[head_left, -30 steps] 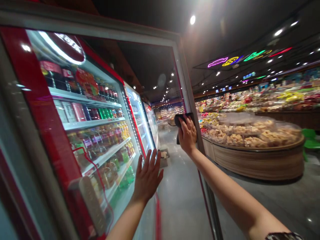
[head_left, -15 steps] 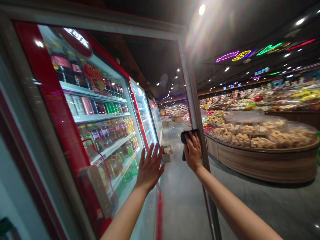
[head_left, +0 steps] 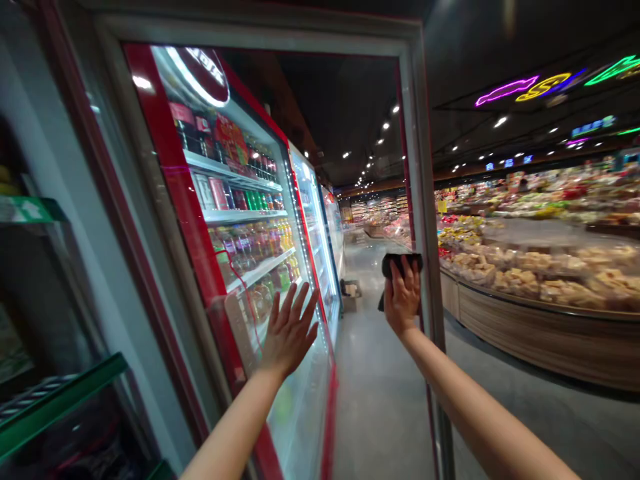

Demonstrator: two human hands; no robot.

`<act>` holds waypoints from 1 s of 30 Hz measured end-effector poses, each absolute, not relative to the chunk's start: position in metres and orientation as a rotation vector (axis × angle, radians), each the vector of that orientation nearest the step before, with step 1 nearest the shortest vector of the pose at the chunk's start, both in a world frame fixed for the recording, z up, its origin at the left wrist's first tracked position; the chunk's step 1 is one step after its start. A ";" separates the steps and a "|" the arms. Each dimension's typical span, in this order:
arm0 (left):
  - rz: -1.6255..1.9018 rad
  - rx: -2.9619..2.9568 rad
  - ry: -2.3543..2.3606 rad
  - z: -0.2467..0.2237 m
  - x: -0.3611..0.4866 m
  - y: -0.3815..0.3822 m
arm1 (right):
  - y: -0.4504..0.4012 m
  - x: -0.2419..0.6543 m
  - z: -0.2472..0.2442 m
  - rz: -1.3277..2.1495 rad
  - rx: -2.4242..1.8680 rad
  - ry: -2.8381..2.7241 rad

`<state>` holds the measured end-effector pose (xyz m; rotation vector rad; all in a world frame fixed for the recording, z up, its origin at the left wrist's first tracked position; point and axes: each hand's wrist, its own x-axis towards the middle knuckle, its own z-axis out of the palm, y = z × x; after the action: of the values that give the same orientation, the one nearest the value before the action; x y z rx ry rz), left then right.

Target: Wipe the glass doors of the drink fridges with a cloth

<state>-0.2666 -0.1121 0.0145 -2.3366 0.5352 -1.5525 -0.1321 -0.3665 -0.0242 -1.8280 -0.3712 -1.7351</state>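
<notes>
A framed glass door (head_left: 417,153) stands swung out in front of me, with a fridge of drinks seen through its pane. My right hand (head_left: 403,297) presses a dark cloth (head_left: 400,263) flat to the glass, beside the right-hand frame. My left hand (head_left: 290,332) is held up with fingers spread at the middle of the pane; whether it touches the glass I cannot tell. It holds nothing. Part of the cloth hangs down behind my right palm.
Beyond the glass stands a red drinks fridge (head_left: 190,267) with a power strip (head_left: 240,333) on its side. A round wooden display counter (head_left: 525,333) of bagged goods is on the right. A box (head_left: 352,293) sits on the aisle floor. Shelves with green edges (head_left: 65,407) are at left.
My view has turned left, so more of the shelves at left shows. The right hand and cloth stay near the door's right frame. The left hand remains spread, now farther from the right hand.
</notes>
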 end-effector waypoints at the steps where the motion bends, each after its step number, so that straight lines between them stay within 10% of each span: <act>1: -1.546 -2.332 0.535 0.014 -0.267 -0.111 | -0.351 -0.136 -0.016 -1.722 -1.829 -0.390; 9: -1.588 -2.314 0.477 0.009 -0.274 -0.102 | -0.349 -0.169 -0.082 -1.709 -2.063 -1.073; 17: -1.585 -2.327 0.404 0.004 -0.275 -0.087 | -0.309 -0.155 0.009 -1.668 -1.858 -0.559; 25: -1.562 -2.343 0.373 -0.007 -0.291 -0.066 | -0.319 -0.170 -0.051 -1.678 -2.064 -1.197; 30: -1.542 -2.337 0.282 -0.019 -0.306 -0.042 | -0.303 -0.152 0.011 -1.680 -1.884 -0.685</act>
<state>-0.3064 -0.0420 -0.0188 -2.3373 0.2821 -1.5423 -0.1521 -0.3033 0.0114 -1.8838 -0.6851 -1.6796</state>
